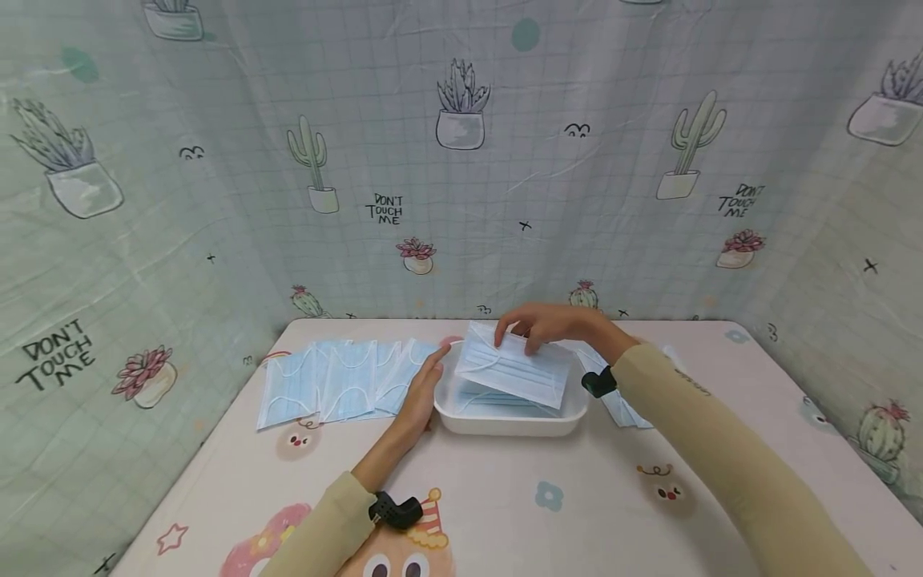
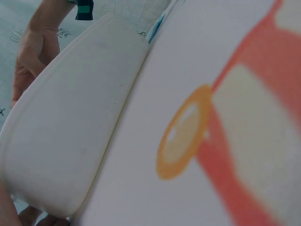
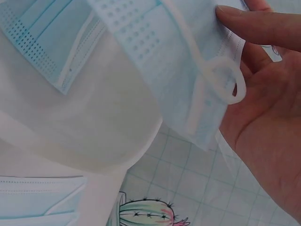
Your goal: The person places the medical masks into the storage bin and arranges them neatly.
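- white tub: near the far table edge, well in from both sides, with left masks and right masks beside it
- right hand pinches a mask above the tub
- left hand touches its left end; finger curl, cannot tell
- pale printed table; cactus-print cloth behind

Pretty simple outfit here — long beige sleeves, the left sleeve and right sleeve matching, except the right one has a strip of small dark lettering, too small to read. Left hand and right hand are bare. Black gear on both wrists — left wrist unit has a chunky rounded end, right wrist unit shows a green patch.
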`<state>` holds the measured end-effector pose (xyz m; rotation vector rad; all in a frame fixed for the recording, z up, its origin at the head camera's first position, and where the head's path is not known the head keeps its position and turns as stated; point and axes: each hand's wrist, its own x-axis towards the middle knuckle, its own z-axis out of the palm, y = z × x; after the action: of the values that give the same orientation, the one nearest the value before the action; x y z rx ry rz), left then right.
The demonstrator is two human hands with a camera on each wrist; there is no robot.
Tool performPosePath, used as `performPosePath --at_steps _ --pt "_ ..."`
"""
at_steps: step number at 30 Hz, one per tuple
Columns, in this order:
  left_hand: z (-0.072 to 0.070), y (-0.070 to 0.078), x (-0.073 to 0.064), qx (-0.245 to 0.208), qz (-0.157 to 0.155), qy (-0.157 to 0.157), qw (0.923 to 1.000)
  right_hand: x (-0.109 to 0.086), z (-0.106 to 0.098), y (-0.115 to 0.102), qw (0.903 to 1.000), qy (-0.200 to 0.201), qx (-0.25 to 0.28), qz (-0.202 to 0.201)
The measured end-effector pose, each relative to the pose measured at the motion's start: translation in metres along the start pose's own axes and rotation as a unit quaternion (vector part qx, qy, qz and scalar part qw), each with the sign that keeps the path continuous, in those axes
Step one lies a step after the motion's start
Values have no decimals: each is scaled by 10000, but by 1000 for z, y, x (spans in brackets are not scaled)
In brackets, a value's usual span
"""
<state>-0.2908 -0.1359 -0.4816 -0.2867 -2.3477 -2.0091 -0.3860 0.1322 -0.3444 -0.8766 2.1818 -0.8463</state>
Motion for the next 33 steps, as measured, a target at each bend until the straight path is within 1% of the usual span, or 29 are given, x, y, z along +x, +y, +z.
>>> performPosePath --at_steps 6,11,18,24,27,33 --pt "2 1 -1 -35 -2 9 10000 8 4 4 9991 -221 -9 372" --pt "2 0 -1 -68 -37 19 10000 15 8 8 9974 -480 -143 524" --pt "2 1 -2 -76 -101 -7 9999 24 15 4 9952 -736 -487 416" --pt "2 2 -2 -128 -57 -17 9999 31 21 2 9913 -964 -806 398" --pt "2 1 -2 -141 -38 -25 9999 34 23 3 9908 -956 -874 398" --pt "2 0 -2 -137 -24 -23 9999 34 24 0 9920 -737 -884 514"
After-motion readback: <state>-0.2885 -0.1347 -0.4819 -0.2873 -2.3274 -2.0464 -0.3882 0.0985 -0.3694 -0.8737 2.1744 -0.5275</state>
